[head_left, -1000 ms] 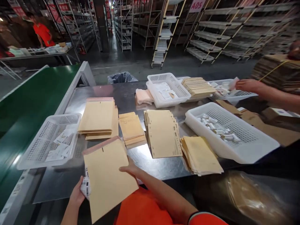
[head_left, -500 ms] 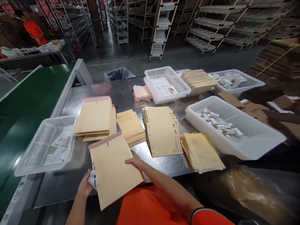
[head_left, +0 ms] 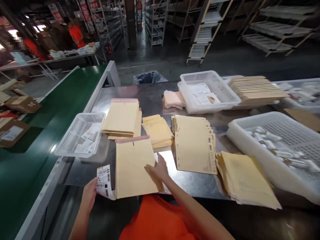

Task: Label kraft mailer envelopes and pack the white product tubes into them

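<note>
My left hand (head_left: 89, 195) pinches the edge of a white printed shipping label (head_left: 104, 180) at the near left of the table. Beside the label lies a tan padded envelope (head_left: 132, 166), its pink-edged flap pointing away from me; the label's lower corner meets the envelope's left edge. Over the envelope's right side is my right hand (head_left: 160, 170), thumb and fingers spread, casting a shadow on it. A stack of similar envelopes (head_left: 121, 115) sits just beyond, with smaller yellow envelopes (head_left: 157, 130) to its right.
At the left, a white basket (head_left: 100, 116) holds paper slips beside a green conveyor (head_left: 57, 133). Flat tan cardboard mailers (head_left: 195, 143) and more yellow envelopes (head_left: 250, 176) lie to the right. A large white basket (head_left: 240, 133) contains small bottles. Another basket (head_left: 212, 77) stands behind.
The envelope has gone from raised and tilted to lying flatter on the table. My right hand has loosened from its edge. The label has come out from beneath it to the left.
</note>
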Demonstrator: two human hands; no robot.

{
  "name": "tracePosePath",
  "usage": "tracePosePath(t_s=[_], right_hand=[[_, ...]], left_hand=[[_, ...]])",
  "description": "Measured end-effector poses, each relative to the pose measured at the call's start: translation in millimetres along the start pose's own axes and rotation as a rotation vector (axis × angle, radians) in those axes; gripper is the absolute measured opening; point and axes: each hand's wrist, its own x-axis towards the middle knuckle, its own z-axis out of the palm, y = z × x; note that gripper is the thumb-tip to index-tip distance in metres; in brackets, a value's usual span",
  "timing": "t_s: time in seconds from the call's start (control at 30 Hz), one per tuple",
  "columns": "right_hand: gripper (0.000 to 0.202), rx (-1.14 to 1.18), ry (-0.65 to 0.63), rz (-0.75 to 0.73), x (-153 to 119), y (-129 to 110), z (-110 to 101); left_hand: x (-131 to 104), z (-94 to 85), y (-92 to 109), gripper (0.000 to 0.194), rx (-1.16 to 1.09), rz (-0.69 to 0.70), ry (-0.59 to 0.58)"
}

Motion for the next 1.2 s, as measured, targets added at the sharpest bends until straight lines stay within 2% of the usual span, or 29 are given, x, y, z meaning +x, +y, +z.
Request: tracePosePath(t_s=[0.03,0.07,0.1,0.2,0.23,0.27,0.3,0.37,0.43,0.5,0.6,0.7,0.83,1.2], right_hand=[[0.067,-0.021,0.024,-0.044,-6.2,-12.6,-0.3],[0.06,-0.001,-0.011,-0.066,-15.2,-27.1,1.2],[0.052,0.055,-0.111,-0.072,-26.4,-42.5,4.5],[0.041,0.285,-0.568,-0.019,-64.8,-85.9,22.1],[0.04,0.337,-0.663,-0.001,-75.2,-96.7,27.9],[0.04,0.368,-0.693,0.006,-82.7,-104.9,32.1],[0.039,0.385,-0.661,0.003,-86.7,-110.6,34.0],[0.041,0.414,-0.49,0.001,-85.2,-115.4,30.0],[0.044,0.479,-0.318,0.052,-75.7,-115.0,17.2],[0.046,0.544,-0.243,0.132,-66.2,-113.7,1.4],[0.047,0.566,-0.243,0.189,-62.7,-114.2,-15.7],[0.045,0.547,-0.274,0.164,-68.9,-115.9,-21.8],[0.041,0.539,-0.294,0.151,-72.9,-112.5,-27.4],[0.039,0.551,-0.314,0.184,-55.7,-84.7,-44.7]], left_hand=[[-17.1,-1.9,2.5,0.017,0.016,0.039,-0.024],[-34.6,-0.8,4.0,0.024,0.049,0.086,-0.059],[-51.8,3.3,4.6,0.029,0.099,0.138,-0.103],[-97.3,27.6,4.1,0.038,0.281,0.279,-0.211],[-109.4,36.4,3.6,0.039,0.342,0.312,-0.248],[-119.8,43.7,3.1,0.04,0.396,0.34,-0.283],[-128.4,48.7,2.4,0.041,0.435,0.365,-0.306],[-140.7,50.5,-0.9,0.041,0.484,0.397,-0.326],[-147.3,44.0,-7.7,0.04,0.504,0.399,-0.328],[-150.1,37.6,-17.8,0.038,0.498,0.361,-0.339],[-153.1,45.5,-32.4,0.034,0.413,0.29,-0.324],[-158.5,73.9,-38.9,0.043,0.345,0.283,-0.303],[-166.6,107.1,-38.5,0.037,0.295,0.226,-0.344],[-181.7,137.0,-34.4,0.037,0.198,0.122,-0.284]])
